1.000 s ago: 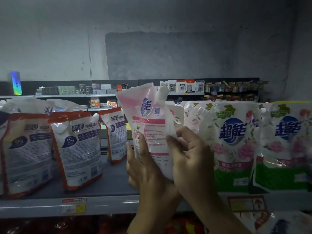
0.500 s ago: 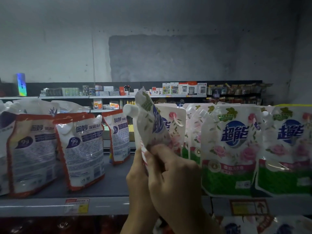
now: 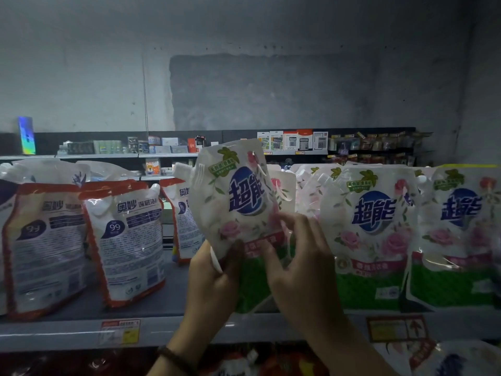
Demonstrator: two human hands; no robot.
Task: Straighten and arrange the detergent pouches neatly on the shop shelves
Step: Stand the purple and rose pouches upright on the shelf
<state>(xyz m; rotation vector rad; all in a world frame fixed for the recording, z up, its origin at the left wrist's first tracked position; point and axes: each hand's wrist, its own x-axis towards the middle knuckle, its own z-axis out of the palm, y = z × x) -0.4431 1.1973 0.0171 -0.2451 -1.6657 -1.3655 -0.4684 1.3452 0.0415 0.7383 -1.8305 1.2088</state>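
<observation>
held pouch between shelved pouch rows

The tilted rose pouch and the rose pouches beside it read 超能; the orange-edged pouches bore 奥妙 and 99.

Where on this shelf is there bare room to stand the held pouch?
Bare shelf lies between the front orange-edged pouch and the held pouch, in front of the set-back orange-edged pouch. Right of it, rose pouches stand edge to edge; the left end is packed too.
</observation>
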